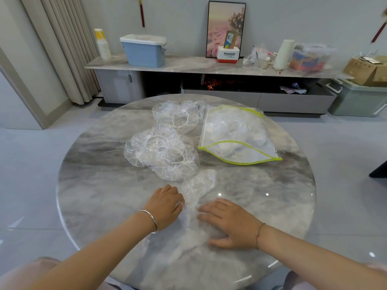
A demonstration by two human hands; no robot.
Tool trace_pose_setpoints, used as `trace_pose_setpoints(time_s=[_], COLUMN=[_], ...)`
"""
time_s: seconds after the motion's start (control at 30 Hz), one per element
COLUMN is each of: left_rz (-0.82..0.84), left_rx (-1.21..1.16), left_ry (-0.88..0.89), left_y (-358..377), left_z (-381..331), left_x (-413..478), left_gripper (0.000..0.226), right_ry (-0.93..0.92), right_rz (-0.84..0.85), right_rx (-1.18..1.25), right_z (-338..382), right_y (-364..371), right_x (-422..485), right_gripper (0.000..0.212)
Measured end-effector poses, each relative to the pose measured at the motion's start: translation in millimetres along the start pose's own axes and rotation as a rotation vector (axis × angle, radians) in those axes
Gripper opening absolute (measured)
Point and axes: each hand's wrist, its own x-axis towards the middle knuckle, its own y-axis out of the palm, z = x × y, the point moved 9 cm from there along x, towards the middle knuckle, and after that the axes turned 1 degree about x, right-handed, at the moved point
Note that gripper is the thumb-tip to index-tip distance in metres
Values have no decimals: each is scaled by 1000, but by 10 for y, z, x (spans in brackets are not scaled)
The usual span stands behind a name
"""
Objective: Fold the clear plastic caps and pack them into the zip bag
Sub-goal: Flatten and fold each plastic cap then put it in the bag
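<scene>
Hands of a person are seen from above at the near edge of a round, grey marble table [282, 206]. Between them a clear plastic cap [196, 191] is spread out long and flat on the tabletop, its far end reaching toward the table's middle.

The right hand [230, 222] is laid flat on the cap, palm down, with the fingers straight and pointed left. A thin cord bracelet [259, 233] is worn at that wrist. The left hand [165, 204] is set at the cap's left edge with knuckles up and fingers bent down onto the plastic. Whether the plastic is pinched cannot be told, as the fingertips are hidden. A silver bangle [149, 218] is worn on the left wrist.

Just beyond the flattened cap, a loose pile of unfolded caps [163, 151] with gathered elastic rims is heaped near the centre of the table. More caps [178, 114] lie behind it toward the far edge. To the right of the pile, a clear zip bag [236, 135] edged in yellow-green lies flat, its mouth gaping open toward the person. Pale folded plastic is visible inside it.

Against the far wall, a long low sideboard [188, 66] is loaded with a blue box with a white lid [143, 52], a stack of paper cups [102, 45], and a framed picture [226, 28].
</scene>
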Motion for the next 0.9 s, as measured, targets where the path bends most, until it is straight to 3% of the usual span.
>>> trace_pose_setpoints(time_s=[0.13,0.27,0.33,0.4,0.5,0.53,0.63,0.8,0.9], left_rz=[-99,78,31,-24,-59,-34,10,53,36], left_rx=[-79,-110,-114,-146,-277,-322,-508,-658,-678], left_ry=[131,196,216,175,-36,-115,-165,-199,-257], left_y=[-25,148,165,140,71,85,127,172,179], left_z=[-92,-177,-171,-127,-14,35,48,-14,-1], left_x=[-53,-74,-64,-17,59,70,70,79,63], left_gripper=[61,81,76,63,50,46,28,36,9], right_ry=[68,201,372,586,709,739,778,946,981], right_rz=[85,7,-61,-143,-324,-327,-201,-307,-255], right_rx=[15,160,274,510,798,849,848,964,939], right_z=[-41,-128,-267,-437,-567,-598,-632,-783,-800], right_y=[181,124,53,19,-104,-120,-62,88,121], right_x=[-4,63,73,29,11,1,-14,-135,-153], right_gripper=[48,30,29,25,16,23,57,46,46])
